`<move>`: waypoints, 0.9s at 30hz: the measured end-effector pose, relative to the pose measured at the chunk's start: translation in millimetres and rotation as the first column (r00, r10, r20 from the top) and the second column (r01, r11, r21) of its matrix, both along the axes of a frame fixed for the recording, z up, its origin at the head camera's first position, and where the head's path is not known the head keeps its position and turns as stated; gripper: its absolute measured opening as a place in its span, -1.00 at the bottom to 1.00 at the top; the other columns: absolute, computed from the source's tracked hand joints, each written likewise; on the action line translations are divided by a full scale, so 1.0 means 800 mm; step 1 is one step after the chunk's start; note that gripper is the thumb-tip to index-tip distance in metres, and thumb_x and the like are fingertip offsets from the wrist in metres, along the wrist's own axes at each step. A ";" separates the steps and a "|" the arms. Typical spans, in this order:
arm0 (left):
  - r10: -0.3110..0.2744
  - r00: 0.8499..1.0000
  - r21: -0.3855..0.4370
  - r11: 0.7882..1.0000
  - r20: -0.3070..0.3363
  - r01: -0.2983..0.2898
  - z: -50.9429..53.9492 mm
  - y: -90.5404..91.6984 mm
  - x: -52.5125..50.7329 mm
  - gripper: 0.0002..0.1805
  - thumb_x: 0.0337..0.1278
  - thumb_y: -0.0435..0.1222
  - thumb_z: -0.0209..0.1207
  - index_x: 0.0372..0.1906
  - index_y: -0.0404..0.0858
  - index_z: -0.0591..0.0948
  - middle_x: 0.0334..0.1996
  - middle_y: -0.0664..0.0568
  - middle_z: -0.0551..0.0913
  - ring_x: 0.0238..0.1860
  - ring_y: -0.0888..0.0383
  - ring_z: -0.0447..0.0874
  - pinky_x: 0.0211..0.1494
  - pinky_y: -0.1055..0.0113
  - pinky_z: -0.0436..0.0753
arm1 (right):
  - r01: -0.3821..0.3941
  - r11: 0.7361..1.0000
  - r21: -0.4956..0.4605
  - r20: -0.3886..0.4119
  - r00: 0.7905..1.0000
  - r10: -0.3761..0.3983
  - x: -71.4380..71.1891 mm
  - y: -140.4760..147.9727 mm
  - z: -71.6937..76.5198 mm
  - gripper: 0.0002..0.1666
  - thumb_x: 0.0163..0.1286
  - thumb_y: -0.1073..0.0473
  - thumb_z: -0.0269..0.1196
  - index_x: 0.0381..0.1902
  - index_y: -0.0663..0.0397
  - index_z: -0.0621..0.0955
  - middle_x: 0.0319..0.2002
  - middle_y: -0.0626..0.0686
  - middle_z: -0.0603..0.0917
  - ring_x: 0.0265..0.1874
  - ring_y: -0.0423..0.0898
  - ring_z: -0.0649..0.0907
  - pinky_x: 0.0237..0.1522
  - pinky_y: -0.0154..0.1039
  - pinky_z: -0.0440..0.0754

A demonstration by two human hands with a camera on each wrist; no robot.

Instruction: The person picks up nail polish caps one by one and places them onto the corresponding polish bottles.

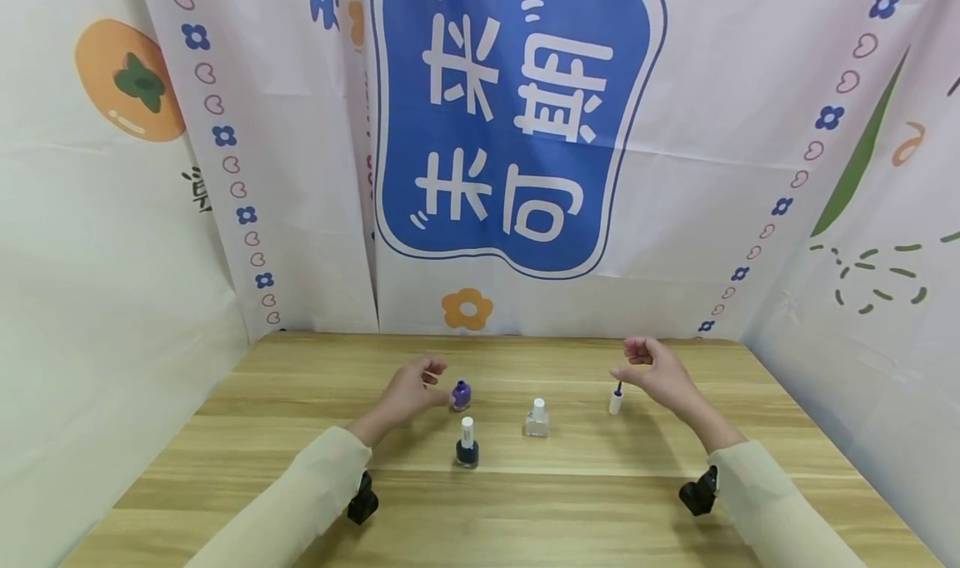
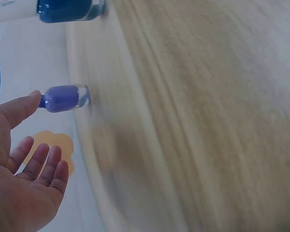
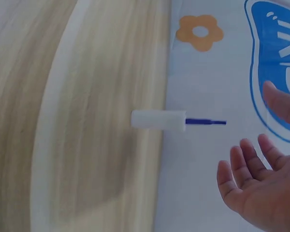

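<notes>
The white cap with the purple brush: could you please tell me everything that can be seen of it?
The white cap is a smooth, plastic-looking cylinder standing upright on the wood-grain table, its slim purple brush pointing up, out of any bottle. It stands to the right of the clear bottle. The right hand is close by but touches neither cap nor brush.

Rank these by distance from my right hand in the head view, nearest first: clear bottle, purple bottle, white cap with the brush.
1. White cap: just below the right hand, brush pointing up.
2. Clear bottle: left of the cap, between it and the purple bottle.
3. Purple bottle: farthest left of the three, by the left hand.
</notes>
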State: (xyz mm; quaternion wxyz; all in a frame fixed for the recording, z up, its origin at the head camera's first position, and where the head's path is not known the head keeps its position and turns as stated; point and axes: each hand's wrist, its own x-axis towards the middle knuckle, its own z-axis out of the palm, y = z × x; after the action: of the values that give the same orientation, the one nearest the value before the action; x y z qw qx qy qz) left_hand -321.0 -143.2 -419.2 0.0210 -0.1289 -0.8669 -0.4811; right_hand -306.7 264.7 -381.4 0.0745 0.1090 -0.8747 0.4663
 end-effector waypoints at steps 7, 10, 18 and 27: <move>-0.009 1.000 -0.014 1.000 0.016 0.009 -0.012 0.003 -0.004 -0.38 -0.15 -0.40 0.48 0.10 -0.40 0.51 0.05 -0.23 0.54 0.00 -0.10 0.54 0.08 0.05 0.56 | -0.094 0.995 0.035 0.105 0.990 0.090 -0.004 0.014 -0.021 -0.16 0.21 0.15 0.42 0.28 0.47 0.30 0.13 0.41 0.45 0.12 0.30 0.46 0.14 0.13 0.45; -0.010 1.000 -0.035 0.999 0.018 0.011 -0.017 0.005 -0.007 -0.37 -0.17 -0.38 0.50 0.10 -0.38 0.52 0.05 -0.22 0.55 -0.01 -0.04 0.55 0.07 0.07 0.57 | -0.101 0.995 0.020 0.131 0.987 0.097 -0.004 0.016 -0.028 -0.16 0.17 0.19 0.44 0.26 0.49 0.31 0.11 0.41 0.47 0.10 0.30 0.47 0.13 0.09 0.47; -0.028 0.999 -0.039 0.999 0.027 0.029 -0.021 0.014 -0.011 -0.40 -0.18 -0.41 0.49 0.06 -0.42 0.52 -0.06 -0.13 0.59 -0.08 0.01 0.57 0.03 0.12 0.60 | -0.119 0.993 0.018 0.184 0.976 0.114 -0.005 0.017 -0.040 -0.22 0.13 0.27 0.45 0.19 0.55 0.34 0.01 0.34 0.51 -0.01 0.19 0.53 0.06 -0.02 0.52; -0.055 0.998 -0.051 0.997 0.018 0.056 -0.025 0.019 -0.013 -0.52 -0.20 -0.46 0.48 -0.07 -0.36 0.56 -0.24 -0.01 0.60 -0.19 0.08 0.57 -0.04 0.20 0.61 | -0.158 0.987 0.038 0.201 0.968 0.148 -0.004 0.016 -0.047 -0.45 0.13 0.36 0.42 0.01 0.51 0.46 -0.17 0.21 0.57 -0.18 0.04 0.59 -0.13 -0.22 0.61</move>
State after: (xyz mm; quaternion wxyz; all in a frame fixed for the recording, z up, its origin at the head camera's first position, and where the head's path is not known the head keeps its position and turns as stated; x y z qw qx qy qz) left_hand -331.2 -127.8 -438.9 -0.0026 -0.1495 -0.8752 -0.4601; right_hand -310.3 277.8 -418.9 -0.0516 0.1314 -0.8790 0.4555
